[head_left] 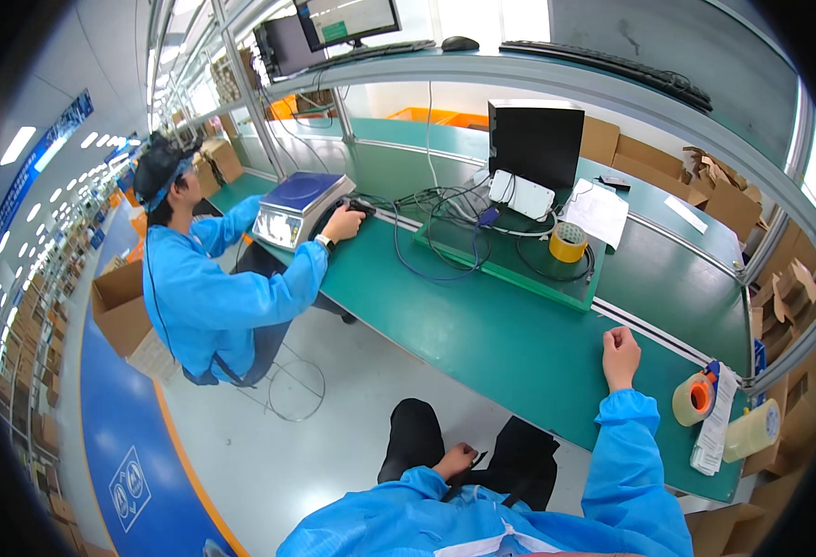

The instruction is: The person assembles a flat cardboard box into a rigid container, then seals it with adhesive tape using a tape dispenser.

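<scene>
My right hand [621, 357] rests on the green tabletop [464, 325] in a loose fist, with nothing showing in it. To its right lie a tape dispenser [696, 397] with an orange core, a stack of white paper slips [712, 432] and a roll of clear tape [751, 430]. Down at my lap, my left hand [454, 461] is closed, its fingers curled beside a thin dark strap end [480, 459]. Whether the fingers grip that strap is not plain.
At left a seated co-worker [232, 288] in blue touches a weighing scale [304, 200] and holds a black handheld scanner [363, 206]. Ahead are tangled cables [445, 209], yellow tape [568, 243], a black monitor-like box [536, 139] and a paper sheet [596, 213]. A metal shelf [556, 70] crosses above.
</scene>
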A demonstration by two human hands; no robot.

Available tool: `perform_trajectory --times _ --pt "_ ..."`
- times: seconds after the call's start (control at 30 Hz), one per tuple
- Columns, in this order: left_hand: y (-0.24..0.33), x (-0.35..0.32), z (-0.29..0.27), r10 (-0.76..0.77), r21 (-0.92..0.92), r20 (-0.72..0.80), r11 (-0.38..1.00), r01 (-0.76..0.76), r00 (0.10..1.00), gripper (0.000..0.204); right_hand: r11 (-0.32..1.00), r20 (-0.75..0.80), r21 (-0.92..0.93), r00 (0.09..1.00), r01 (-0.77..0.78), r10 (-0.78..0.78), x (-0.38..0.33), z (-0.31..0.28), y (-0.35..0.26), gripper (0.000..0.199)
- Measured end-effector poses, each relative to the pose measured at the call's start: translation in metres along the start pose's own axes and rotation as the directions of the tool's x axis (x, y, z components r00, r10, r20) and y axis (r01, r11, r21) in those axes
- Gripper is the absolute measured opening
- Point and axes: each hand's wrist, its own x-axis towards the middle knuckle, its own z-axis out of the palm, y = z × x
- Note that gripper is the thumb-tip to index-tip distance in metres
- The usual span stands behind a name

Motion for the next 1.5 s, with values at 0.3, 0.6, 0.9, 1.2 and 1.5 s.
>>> perform_trajectory --times 0.3,0.6,0.9,1.2,1.5 --pt "0.043 -0.012 0.01 0.021 -0.007 0.018 1.0 -0.021 1.0 0.035 0.98 0.09 -0.108 0.983 0.167 -0.157 -0.004 0.006 -0.011 0.011" --pt "0.139 -0.044 0.058 0.255 0.069 0.209 0.959 -0.275 0.944 0.038 0.985 0.112 -0.085 0.984 0.148 -0.138 -0.003 -0.002 -0.013 0.01" --pt "0.417 -0.08 0.017 0.572 -0.509 0.82 0.739 -0.442 0.012 0.06 0.912 0.03 0.406 0.998 -0.063 0.056 0.01 0.003 -0.011 0.013" --pt "0.475 0.106 -0.051 0.801 -0.908 0.405 0.408 0.093 0.441 0.056 0.837 -0.046 0.536 0.986 -0.113 0.162 0.022 0.004 0.017 0.016" --pt "0.437 0.152 -0.018 0.539 -0.857 0.497 0.426 0.288 0.681 0.037 0.852 0.007 0.503 0.986 -0.146 0.165 0.02 0.005 0.016 0.016"
